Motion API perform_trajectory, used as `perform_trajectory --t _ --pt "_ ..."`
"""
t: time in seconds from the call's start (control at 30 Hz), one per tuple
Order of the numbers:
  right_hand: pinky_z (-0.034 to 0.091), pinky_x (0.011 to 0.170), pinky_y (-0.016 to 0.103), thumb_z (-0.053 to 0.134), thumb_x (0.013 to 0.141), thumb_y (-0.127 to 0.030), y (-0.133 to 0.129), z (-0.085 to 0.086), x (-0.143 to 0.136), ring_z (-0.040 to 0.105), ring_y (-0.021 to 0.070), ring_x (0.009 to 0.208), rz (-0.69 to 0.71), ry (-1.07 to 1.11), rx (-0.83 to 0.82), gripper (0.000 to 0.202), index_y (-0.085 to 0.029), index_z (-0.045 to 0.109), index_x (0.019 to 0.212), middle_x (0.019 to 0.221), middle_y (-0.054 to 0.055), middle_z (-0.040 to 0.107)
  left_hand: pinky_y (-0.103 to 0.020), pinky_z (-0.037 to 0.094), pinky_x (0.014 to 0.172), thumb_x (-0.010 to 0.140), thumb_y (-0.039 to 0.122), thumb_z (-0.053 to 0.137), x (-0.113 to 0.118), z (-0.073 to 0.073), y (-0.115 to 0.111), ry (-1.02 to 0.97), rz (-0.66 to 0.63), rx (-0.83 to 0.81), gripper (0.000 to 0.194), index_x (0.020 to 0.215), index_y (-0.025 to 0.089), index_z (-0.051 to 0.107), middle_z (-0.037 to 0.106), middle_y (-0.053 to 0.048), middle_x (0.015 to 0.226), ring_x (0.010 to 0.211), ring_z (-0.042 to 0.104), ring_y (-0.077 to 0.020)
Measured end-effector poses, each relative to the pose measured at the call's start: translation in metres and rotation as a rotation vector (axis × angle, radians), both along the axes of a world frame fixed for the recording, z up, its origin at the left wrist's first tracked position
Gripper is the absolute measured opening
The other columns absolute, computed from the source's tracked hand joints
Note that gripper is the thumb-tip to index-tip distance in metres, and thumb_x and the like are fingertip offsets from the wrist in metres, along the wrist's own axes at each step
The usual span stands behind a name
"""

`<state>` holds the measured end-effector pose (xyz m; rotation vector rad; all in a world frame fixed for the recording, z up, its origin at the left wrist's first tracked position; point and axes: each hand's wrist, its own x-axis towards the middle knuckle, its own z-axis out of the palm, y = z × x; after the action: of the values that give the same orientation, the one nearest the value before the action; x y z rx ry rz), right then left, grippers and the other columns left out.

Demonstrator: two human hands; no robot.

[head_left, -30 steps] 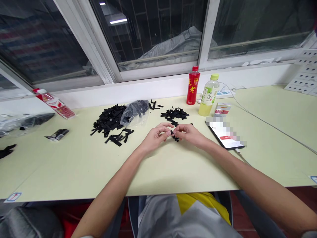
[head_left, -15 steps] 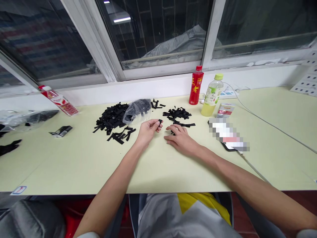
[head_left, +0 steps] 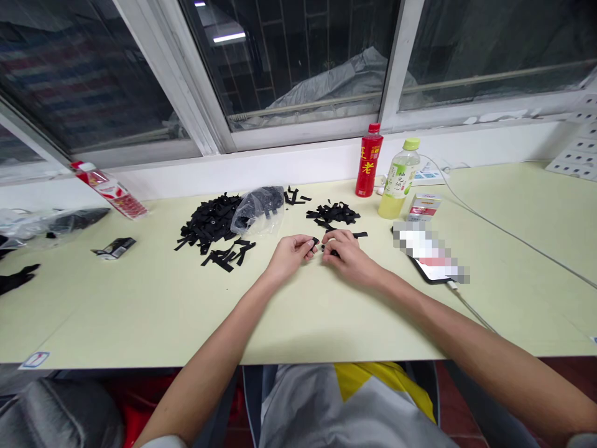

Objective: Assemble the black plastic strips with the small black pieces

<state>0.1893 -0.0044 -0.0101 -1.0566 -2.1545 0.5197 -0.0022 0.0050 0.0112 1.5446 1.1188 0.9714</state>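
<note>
Between thumb and fingertips, my left hand (head_left: 292, 254) pinches a short black fabric strip (head_left: 315, 241). Close beside it on the right, my right hand (head_left: 347, 254) is closed, fingertips pinched on something small and dark that I cannot make out. Several small dark bits lie under its fingers, mostly hidden. Just beyond my right hand is a small heap of black strips (head_left: 338, 213). To the left of my left hand spreads a larger pile of black strips (head_left: 212, 221), with a clear plastic bag (head_left: 254, 214) holding dark pieces against its right side.
A red bottle (head_left: 369, 162) and a yellow-green drink bottle (head_left: 398, 183) stand at the back right, near a small carton (head_left: 423, 207). A phone (head_left: 431, 258) lies plugged into a cable. A red-and-white bottle (head_left: 114, 193) leans at left, behind a crumpled black packet (head_left: 115, 248).
My left hand has moved right and slightly nearer me with the strip. My right hand has gone from loosely spread fingers to a pinch, and the two hands are closer together.
</note>
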Motion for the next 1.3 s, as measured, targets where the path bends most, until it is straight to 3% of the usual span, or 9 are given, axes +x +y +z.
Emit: perform_trajectory --t 0.13,0.23,0.37,0.53,0.63,0.73,1.07,1.23,1.3 --pt "0.033 0.104 0.045 0.051 0.095 -0.026 0.000 0.009 0.005 0.046 0.0242 0.118 -0.039 0.213 -0.021 0.012 -0.022 0.058 0.086 0.117 0.008 0.059 -0.027 0.044 0.065 0.080 0.046 0.066 0.007 0.003 -0.008 -0.003 -0.079 -0.020 0.033 0.080 0.013 0.068 0.064 -0.004 0.074 0.063 0.052 -0.0116" --pt "0.040 0.095 0.041 0.052 0.095 -0.033 0.000 0.013 0.007 0.050 0.0236 0.114 -0.024 0.313 -0.115 0.016 -0.022 0.058 0.086 0.116 0.007 0.060 -0.027 0.044 0.066 0.081 0.046 0.066 0.011 0.005 -0.013 -0.030 -0.119 -0.013 0.034 0.083 0.012 0.070 0.065 -0.005 0.077 0.064 0.052 -0.0113" --pt "0.046 0.073 0.033 0.054 0.093 -0.042 0.000 0.012 0.005 0.060 0.0180 0.084 0.075 0.470 -0.341 0.021 -0.021 0.057 0.090 0.094 0.004 0.065 -0.026 0.045 0.065 0.080 0.048 0.069 0.015 0.005 -0.017 -0.052 -0.108 0.012 0.038 0.090 0.012 0.072 0.066 -0.006 0.080 0.065 0.052 -0.0114" --pt "0.042 0.057 0.027 0.066 0.085 -0.048 -0.002 0.013 0.002 0.055 0.0134 0.065 0.139 0.664 -0.551 0.030 -0.021 0.056 0.093 0.076 0.000 0.062 -0.025 0.045 0.063 0.078 0.048 0.071 0.017 0.008 -0.022 -0.041 -0.055 0.034 0.037 0.089 0.012 0.074 0.068 -0.005 0.077 0.064 0.053 -0.0116" --pt "0.040 0.055 0.027 0.070 0.082 -0.047 -0.004 0.018 0.003 0.051 0.0115 0.059 0.199 0.726 -0.692 0.034 -0.019 0.061 0.099 0.072 -0.001 0.061 -0.026 0.046 0.065 0.081 0.046 0.070 0.017 0.011 -0.025 -0.029 -0.063 0.063 0.035 0.090 0.013 0.075 0.071 -0.006 0.079 0.066 0.057 -0.0134" --pt "0.038 0.056 0.027 0.074 0.078 -0.044 -0.007 0.022 0.006 0.050 0.0111 0.059 0.267 0.785 -0.787 0.031 -0.017 0.066 0.091 0.068 0.000 0.061 -0.027 0.047 0.068 0.085 0.045 0.066 0.016 0.013 -0.026 -0.014 -0.104 0.100 0.034 0.093 0.013 0.076 0.073 -0.008 0.082 0.072 0.061 -0.0159" --pt "0.032 0.054 0.026 0.074 0.079 -0.046 -0.009 0.016 0.002 0.042 0.0092 0.053 0.243 0.815 -0.656 0.031 -0.018 0.061 0.075 0.059 -0.004 0.055 -0.028 0.046 0.072 0.088 0.043 0.064 0.013 0.013 -0.029 0.066 -0.109 0.207 0.031 0.086 0.015 0.078 0.071 -0.008 0.083 0.079 0.062 -0.0190" --pt "0.044 0.062 0.029 0.063 0.085 -0.057 -0.004 0.023 0.010 0.056 0.0139 0.067 0.189 0.832 -0.659 0.039 -0.020 0.068 0.097 0.078 0.002 0.065 -0.033 0.047 0.090 0.087 0.041 0.067 0.012 0.020 -0.025 -0.020 -0.241 0.315 0.024 0.089 0.021 0.079 0.066 -0.009 0.102 0.100 0.061 -0.0210" --pt "0.046 0.064 0.029 0.066 0.083 -0.054 0.000 0.023 0.015 0.059 0.0152 0.074 0.146 0.811 -0.643 0.039 -0.021 0.070 0.103 0.087 0.004 0.067 -0.033 0.046 0.092 0.083 0.041 0.071 0.010 0.021 -0.022 -0.017 -0.238 0.352 0.022 0.088 0.022 0.079 0.062 -0.009 0.108 0.106 0.058 -0.0218"
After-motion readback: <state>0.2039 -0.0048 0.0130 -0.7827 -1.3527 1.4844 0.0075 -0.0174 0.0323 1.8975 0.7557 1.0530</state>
